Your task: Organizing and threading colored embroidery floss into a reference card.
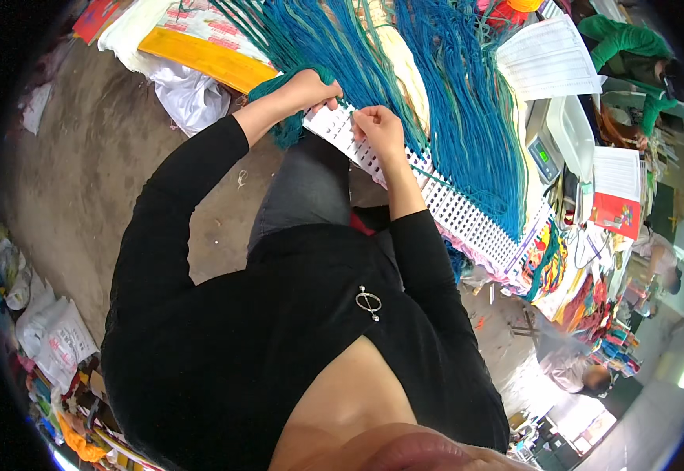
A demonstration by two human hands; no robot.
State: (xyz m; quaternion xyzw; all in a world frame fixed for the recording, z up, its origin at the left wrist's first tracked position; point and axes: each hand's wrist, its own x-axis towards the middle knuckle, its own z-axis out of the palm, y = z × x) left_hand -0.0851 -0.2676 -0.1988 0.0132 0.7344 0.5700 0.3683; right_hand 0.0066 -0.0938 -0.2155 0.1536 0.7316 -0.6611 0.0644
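Observation:
A white card strip [468,216] with rows of dark holes lies along the near edge of the table. Long blue-teal yarn strands [468,118] spread away from it, some ending at its holes. At the strip's left end my left hand [318,90] is closed in a pinch on teal yarn, and a thick bundle of the same yarn [287,132] hangs around and below it. My right hand [379,131] is just to the right, over the strip, with thumb and fingers pinched together. What lies between those fingertips is too small to make out.
A yellow board edge [204,59] and a white bag [189,98] are at the far left. Right of the yarn are printed sheets [550,56] and a scale [545,153]. A person in green sleeves [632,47] works at the far right. Full bags [51,334] sit lower left.

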